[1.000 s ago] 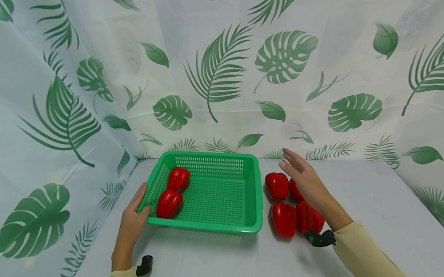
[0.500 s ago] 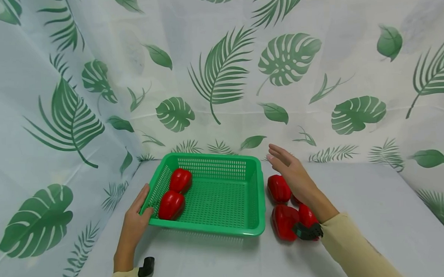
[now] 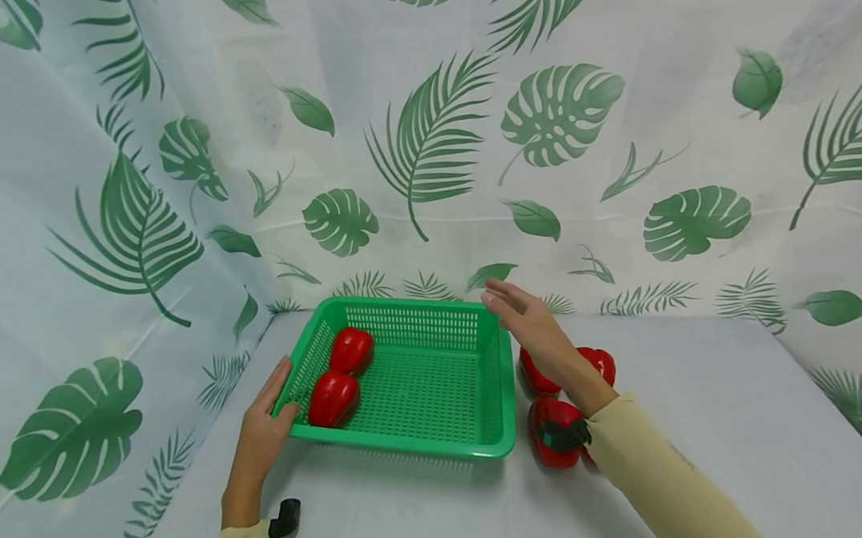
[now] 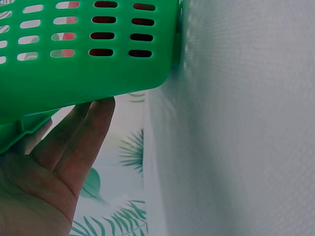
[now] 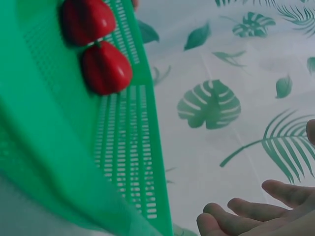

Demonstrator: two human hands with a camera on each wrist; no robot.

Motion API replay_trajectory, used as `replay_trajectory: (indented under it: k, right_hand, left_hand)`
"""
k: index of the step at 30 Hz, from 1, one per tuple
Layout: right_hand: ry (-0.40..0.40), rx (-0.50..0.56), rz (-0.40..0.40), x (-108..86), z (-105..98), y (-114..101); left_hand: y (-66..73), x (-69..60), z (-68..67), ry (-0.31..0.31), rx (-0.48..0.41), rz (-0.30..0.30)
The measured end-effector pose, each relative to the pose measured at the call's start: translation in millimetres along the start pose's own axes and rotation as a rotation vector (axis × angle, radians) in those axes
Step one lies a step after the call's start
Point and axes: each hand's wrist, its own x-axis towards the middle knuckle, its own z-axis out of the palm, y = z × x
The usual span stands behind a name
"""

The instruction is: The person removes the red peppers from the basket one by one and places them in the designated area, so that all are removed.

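Note:
A green plastic basket (image 3: pixel 422 390) stands on the white table, with two red bell peppers (image 3: pixel 351 350) at its left end. My left hand (image 3: pixel 261 433) holds the basket's near left corner, thumb on the rim and fingers along the outside. In the left wrist view, the fingers (image 4: pixel 91 130) lie nearly straight against the basket's edge. My right hand (image 3: pixel 534 325) hangs above the basket's far right corner, fingers extended and holding nothing. Beneath that arm, several more red bell peppers (image 3: pixel 554 452) lie to the right of the basket, partly hidden by the wrist and sleeve.
A white cloth wall with green leaf prints (image 3: pixel 433 140) rises behind the table and along its left side. The table's bare surface (image 3: pixel 696 386) stretches to the right of the loose peppers. Black wrist cameras (image 3: pixel 286 516) sit on both wrists.
My right hand has moved left from above the loose peppers to the basket's right side, empty. The left hand keeps its place on the basket, and the peppers stay put.

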Motion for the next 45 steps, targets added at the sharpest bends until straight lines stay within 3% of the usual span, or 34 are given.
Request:
replay_trajectory:
  k: [12, 20, 33, 38, 45]
  right_hand:
    - [-0.066, 0.06, -0.035, 22.4, 34.1, -6.5]
    - [-0.112, 0.002, -0.031, 31.8, 59.4, -12.0]
    - [-0.196, 0.078, -0.055, 50.7, 96.6, -17.3]
    - [-0.194, 0.068, -0.066, 58.3, 108.0, -15.9]
    - [-0.196, 0.046, -0.029, 69.8, 126.0, -13.6]
  left_hand:
    - [-0.6, 0.1, -0.1, 0.005, 0.012, 0.007]
    - [-2.5, -0.2, 0.3, -0.003, -0.002, 0.001]
    - [-1.2, -0.5, 0.2, -0.007, -0.038, -0.005]
    - [-2.8, 0.9, 3.4, 0.003, -0.04, 0.014]
    - [-1.5, 1.0, 1.3, 0.001, -0.017, -0.005]
